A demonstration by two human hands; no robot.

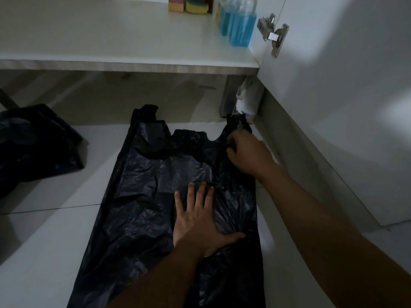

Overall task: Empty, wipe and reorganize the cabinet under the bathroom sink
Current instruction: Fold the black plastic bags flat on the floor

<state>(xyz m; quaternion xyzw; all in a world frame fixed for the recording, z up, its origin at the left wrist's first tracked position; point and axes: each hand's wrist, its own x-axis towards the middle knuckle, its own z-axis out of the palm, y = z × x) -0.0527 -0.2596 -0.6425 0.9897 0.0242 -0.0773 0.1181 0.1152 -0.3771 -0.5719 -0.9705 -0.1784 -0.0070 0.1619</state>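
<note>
Left hand (198,218) lies flat and spread on the black bag (155,196), fingers fanned, palm pressing the crumpled middle down against the floor (49,252). Right hand (246,152) reaches forward to the bag's far right handle loop and closes on the plastic there, fingers curled round a gather of it. The bag is stretched out on the pale floor tiles in front of the open cabinet, its two handles pointing toward the shelf (111,41).

It looks thin, limp and nearly weightless, the sort of film that slides on smooth tile and springs back from a fold, so one palm probably has to pin it while the other works. The handles and side edges seem the best places to take hold; the slack middle would only bunch.

A second dark bag (37,145) lies heaped to the left. On the shelf stand blue bottles (239,27) and sponges (189,5), near the door hinge (272,34).
</note>
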